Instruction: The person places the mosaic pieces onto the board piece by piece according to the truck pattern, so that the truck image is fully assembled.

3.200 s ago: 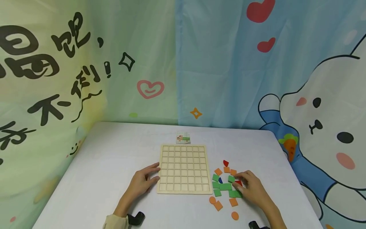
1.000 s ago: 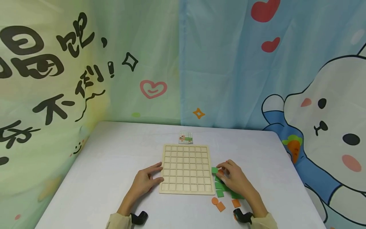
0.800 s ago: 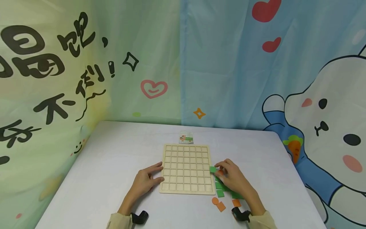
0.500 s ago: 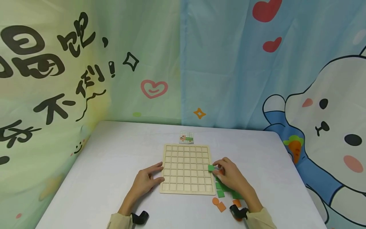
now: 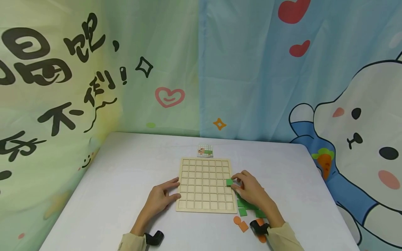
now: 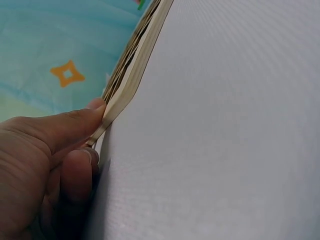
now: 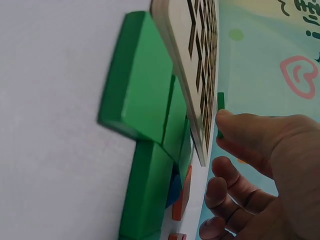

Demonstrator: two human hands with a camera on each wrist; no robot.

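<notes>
My right hand (image 5: pixel 252 188) pinches a small green square tile (image 5: pixel 229 182) between thumb and finger, over the right side of the wooden grid board (image 5: pixel 203 188). In the right wrist view that tile (image 7: pixel 220 102) appears edge-on, held above the board. Along the board's left edge, my left hand (image 5: pixel 161 197) touches the wood with spread, fairly straight thumb and fingers. From the left wrist the thumb (image 6: pixel 75 125) lies against the board's rim (image 6: pixel 135 75). Green tiles (image 5: pixel 243 212) lie right of the board, partly hidden by my right hand.
A small picture card (image 5: pixel 205 151) lies behind the board on the white table (image 5: pixel 135 157). Orange pieces, among them a round one (image 5: pixel 237 220) and a square (image 5: pixel 243 227), lie at the front right. A blue piece (image 7: pixel 173 191) shows among the green ones.
My right hand picked up the green square from among the loose pieces and carried it left, over the board's right side. The left hand has stayed at the board's left edge.
</notes>
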